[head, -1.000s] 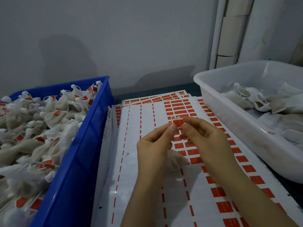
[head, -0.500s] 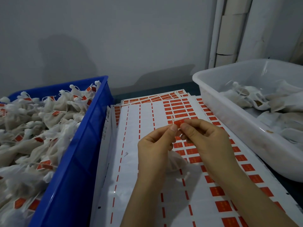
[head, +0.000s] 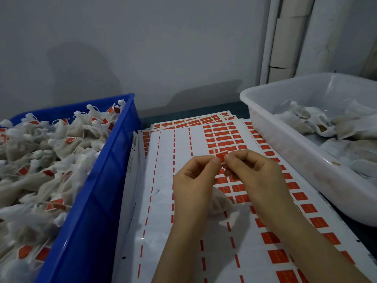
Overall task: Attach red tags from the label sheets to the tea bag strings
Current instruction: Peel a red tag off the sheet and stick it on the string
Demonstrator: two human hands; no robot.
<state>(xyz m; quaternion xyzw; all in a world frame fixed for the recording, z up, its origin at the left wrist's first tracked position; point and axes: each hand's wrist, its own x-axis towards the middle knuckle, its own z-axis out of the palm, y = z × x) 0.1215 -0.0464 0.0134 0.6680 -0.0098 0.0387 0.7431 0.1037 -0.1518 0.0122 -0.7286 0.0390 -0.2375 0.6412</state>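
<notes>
One head-worn wide-angle view, forward and downward, close over the label sheets (head: pixel 163 164), toward the wall (head: pixel 163 48).

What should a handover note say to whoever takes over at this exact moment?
Hands: left hand and right hand both pinch one tag at their fingertips, above the sheets.
Bag in work shows just below the left hand; whether the tag is fully closed on its string cannot be told.
Done: blue crate on the left holds many tagged bags; the sheets' left columns are stripped.
Left: white tub on the right holds bags with no red tags showing; many tags remain on the sheets' right columns.
</notes>
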